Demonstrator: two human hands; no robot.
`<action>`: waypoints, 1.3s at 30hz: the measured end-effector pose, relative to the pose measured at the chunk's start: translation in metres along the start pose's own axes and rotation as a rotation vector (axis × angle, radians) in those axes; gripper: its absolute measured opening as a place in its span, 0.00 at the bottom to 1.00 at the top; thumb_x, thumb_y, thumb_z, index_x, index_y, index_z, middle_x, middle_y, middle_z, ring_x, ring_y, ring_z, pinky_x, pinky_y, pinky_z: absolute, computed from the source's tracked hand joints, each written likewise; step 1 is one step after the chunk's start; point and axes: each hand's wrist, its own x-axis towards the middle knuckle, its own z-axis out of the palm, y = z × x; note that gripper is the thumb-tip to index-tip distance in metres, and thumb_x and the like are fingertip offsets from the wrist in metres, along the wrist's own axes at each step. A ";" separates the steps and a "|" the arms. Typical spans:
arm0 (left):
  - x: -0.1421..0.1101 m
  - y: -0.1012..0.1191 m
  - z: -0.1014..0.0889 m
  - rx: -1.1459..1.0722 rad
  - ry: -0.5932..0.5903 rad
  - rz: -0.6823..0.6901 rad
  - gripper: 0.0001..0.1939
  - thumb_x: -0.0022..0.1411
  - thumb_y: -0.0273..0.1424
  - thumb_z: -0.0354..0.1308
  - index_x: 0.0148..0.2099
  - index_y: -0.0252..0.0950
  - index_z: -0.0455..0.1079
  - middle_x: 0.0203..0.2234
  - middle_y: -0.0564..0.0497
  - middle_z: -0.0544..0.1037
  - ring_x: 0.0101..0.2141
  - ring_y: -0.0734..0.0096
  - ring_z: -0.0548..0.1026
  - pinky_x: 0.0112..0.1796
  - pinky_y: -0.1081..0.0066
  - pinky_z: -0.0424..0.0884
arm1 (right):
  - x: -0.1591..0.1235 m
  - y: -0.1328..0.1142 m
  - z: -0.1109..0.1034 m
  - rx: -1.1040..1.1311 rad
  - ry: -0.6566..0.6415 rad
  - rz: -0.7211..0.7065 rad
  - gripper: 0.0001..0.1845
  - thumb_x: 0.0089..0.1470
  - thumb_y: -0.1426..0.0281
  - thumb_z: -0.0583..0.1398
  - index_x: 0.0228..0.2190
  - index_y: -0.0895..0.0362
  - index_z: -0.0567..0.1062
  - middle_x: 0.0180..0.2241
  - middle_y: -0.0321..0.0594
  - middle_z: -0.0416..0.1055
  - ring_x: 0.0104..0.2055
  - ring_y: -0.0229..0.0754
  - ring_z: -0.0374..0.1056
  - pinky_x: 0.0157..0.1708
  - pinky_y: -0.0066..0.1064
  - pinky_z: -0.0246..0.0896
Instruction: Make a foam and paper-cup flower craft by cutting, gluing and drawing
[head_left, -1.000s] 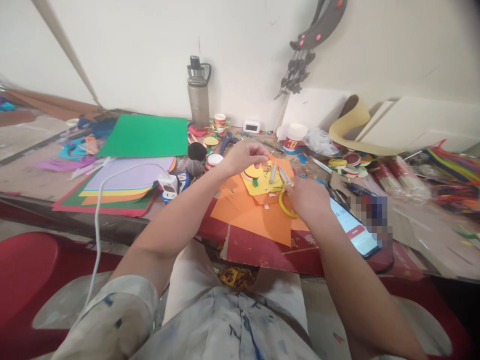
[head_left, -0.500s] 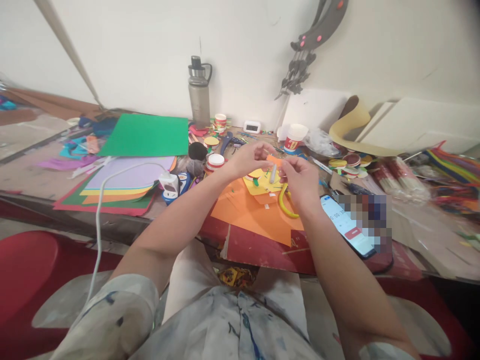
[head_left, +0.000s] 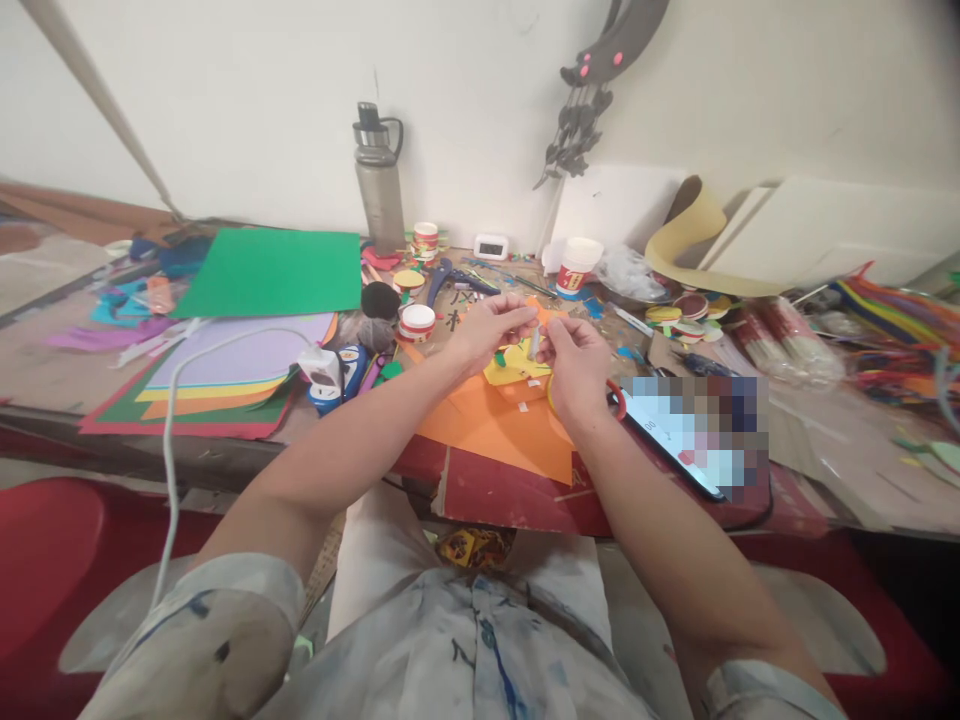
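My left hand [head_left: 493,328] and my right hand [head_left: 579,362] meet above the table, fingertips pinched on a small orange paper piece [head_left: 535,304]. The piece is mostly covered by the fingers. Just below them are yellow paper [head_left: 510,374] and a slim pale stick [head_left: 535,344], whose kind I cannot make out. A large orange paper sheet [head_left: 495,428] lies under my hands. Beside my right wrist shows an orange-red loop [head_left: 618,398], with a yellow curve on the other side; my hand hides the rest.
A phone [head_left: 675,445] lies right of my right forearm. Green paper [head_left: 274,272] and stacked coloured sheets [head_left: 225,365] are at left, near a white cable and charger [head_left: 321,368]. Behind stand a bottle [head_left: 380,195], a paper cup [head_left: 577,268] and a small clock [head_left: 491,247].
The view has shifted slightly. My right hand has turned and the fingertips of both hands have come closer together around the orange paper piece, which shows less now.
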 end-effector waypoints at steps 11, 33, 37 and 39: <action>0.000 0.000 0.004 -0.114 0.031 -0.049 0.14 0.63 0.24 0.73 0.30 0.32 0.71 0.19 0.55 0.76 0.21 0.84 0.73 0.28 0.80 0.66 | -0.004 -0.003 -0.005 -0.151 -0.110 -0.061 0.21 0.58 0.48 0.64 0.40 0.53 0.73 0.36 0.37 0.76 0.33 0.37 0.71 0.33 0.30 0.69; 0.010 -0.006 -0.008 -0.060 0.046 -0.029 0.17 0.52 0.27 0.80 0.27 0.32 0.71 0.19 0.55 0.76 0.20 0.83 0.71 0.25 0.80 0.64 | -0.035 -0.013 -0.235 -1.646 -0.167 -0.184 0.50 0.56 0.45 0.69 0.71 0.55 0.65 0.62 0.63 0.72 0.65 0.74 0.67 0.58 0.60 0.66; 0.008 -0.005 -0.006 -0.047 0.075 -0.045 0.15 0.56 0.24 0.76 0.28 0.32 0.71 0.20 0.55 0.76 0.21 0.83 0.72 0.27 0.79 0.66 | -0.029 -0.017 -0.233 -1.657 -0.194 -0.098 0.50 0.57 0.47 0.68 0.71 0.57 0.64 0.61 0.64 0.73 0.63 0.73 0.68 0.56 0.58 0.67; 0.007 -0.005 -0.006 -0.053 0.076 -0.047 0.14 0.58 0.22 0.74 0.27 0.31 0.71 0.20 0.54 0.76 0.21 0.83 0.72 0.27 0.79 0.66 | -0.026 -0.019 -0.231 -1.663 -0.209 -0.061 0.52 0.56 0.47 0.69 0.72 0.58 0.63 0.60 0.64 0.74 0.62 0.72 0.70 0.55 0.56 0.67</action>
